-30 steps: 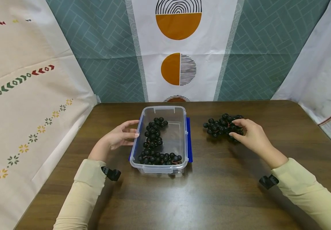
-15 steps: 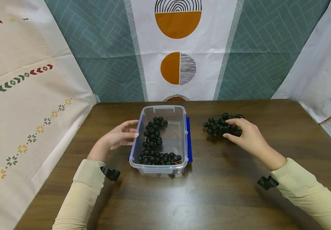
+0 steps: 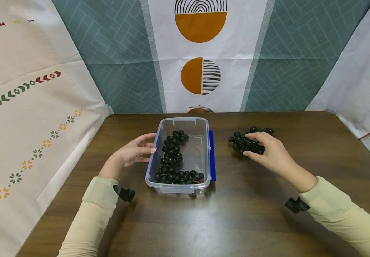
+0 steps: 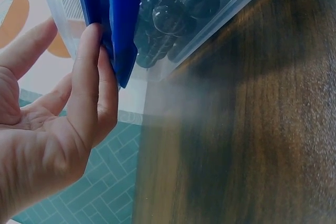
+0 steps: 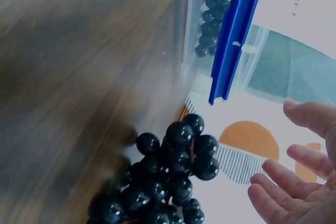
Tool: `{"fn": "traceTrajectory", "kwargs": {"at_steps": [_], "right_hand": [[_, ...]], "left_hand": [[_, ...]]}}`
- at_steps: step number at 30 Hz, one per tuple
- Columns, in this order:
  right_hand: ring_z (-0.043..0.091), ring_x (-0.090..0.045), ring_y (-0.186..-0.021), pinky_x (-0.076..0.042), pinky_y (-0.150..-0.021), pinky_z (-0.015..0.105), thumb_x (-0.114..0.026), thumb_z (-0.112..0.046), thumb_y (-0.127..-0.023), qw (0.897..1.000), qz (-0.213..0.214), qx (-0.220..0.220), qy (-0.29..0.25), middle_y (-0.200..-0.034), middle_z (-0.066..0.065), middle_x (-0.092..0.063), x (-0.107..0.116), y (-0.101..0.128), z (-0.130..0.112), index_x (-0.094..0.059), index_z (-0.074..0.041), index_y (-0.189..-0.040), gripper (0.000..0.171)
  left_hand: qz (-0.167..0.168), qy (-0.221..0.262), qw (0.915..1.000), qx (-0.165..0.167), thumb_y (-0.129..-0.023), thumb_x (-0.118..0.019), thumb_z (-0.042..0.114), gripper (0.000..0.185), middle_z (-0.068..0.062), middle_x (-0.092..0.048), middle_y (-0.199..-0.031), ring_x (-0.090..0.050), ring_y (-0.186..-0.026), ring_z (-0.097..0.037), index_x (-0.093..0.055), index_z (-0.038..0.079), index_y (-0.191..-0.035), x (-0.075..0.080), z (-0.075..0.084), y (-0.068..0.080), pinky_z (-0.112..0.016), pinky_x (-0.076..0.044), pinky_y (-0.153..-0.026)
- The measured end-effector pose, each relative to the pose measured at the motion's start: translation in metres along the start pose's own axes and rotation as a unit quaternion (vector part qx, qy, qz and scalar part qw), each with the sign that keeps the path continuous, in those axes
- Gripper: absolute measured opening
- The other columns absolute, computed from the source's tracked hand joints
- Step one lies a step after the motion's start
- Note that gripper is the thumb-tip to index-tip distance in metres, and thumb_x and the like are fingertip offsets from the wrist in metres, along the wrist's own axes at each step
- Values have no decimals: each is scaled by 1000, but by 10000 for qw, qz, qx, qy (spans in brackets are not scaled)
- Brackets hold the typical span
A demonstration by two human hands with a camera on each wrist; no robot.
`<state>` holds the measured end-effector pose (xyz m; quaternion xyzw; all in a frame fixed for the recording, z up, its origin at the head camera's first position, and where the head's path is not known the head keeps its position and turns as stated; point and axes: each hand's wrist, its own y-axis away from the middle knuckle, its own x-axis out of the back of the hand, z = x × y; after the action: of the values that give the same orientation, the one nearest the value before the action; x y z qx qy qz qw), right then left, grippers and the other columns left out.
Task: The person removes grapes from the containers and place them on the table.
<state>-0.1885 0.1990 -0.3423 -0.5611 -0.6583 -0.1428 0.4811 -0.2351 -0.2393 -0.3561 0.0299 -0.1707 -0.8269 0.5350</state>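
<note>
A clear plastic food container [image 3: 196,151] with blue side latches [image 3: 212,157] stands on the table, its top uncovered. Dark grapes lie inside it, one bunch [image 3: 171,149] along the left wall and another [image 3: 180,177] at the near end. My left hand [image 3: 137,151] touches the container's left side; the left wrist view shows its fingers [image 4: 86,82] against a blue latch [image 4: 123,24]. Another bunch of dark grapes [image 3: 240,142] lies on the table to the right. Above it hovers my right hand [image 3: 270,150], fingers spread; the right wrist view shows a gap between them and the grapes [image 5: 176,156].
The brown wooden table [image 3: 236,217] reaches back to a patterned cloth backdrop [image 3: 124,78]. Cream cloth [image 3: 43,117] hangs at the left and white cloth [image 3: 355,71] at the right. Each wrist carries a small black camera [image 3: 125,193].
My right hand has moved left over the loose bunch of grapes, which stays where it was. The left hand and the container have kept their places.
</note>
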Motion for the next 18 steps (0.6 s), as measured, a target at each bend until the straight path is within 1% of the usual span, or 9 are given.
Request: {"fn": "traceTrajectory", "kwargs": {"at_steps": [6,14,18], "right_hand": [[38,-61,-98,-51,-82,51,-77,-10,-78,9997,-42,168,-154,-121,19,-59,-5,1,-9,-57,0,-123,50],[39,-59,-102,-50,-85,51,-76,-12,-80,9990,-339,152,-255,-123,18,-57,-5,2,-26,-55,-1,-127,53],[39,-58,-103,-51,-83,51,-76,-14,-80,9984,-445,199,-277,-123,17,-57,-6,2,-32,-54,-3,-129,54]], "left_hand": [[15,21,10000,44,-92,-60,8,72,-14,-47,-120,-61,-92,-14,-20,15,-151,0,-1,-1,-40,-53,-87],[28,-34,10000,19,-92,-61,9,72,-14,-47,-121,-61,-93,-14,-20,15,-151,0,-1,0,-40,-53,-88],[54,-75,9999,50,-92,-61,10,72,-14,-47,-122,-61,-93,-14,-20,16,-151,0,-1,-1,-40,-53,-88]]}}
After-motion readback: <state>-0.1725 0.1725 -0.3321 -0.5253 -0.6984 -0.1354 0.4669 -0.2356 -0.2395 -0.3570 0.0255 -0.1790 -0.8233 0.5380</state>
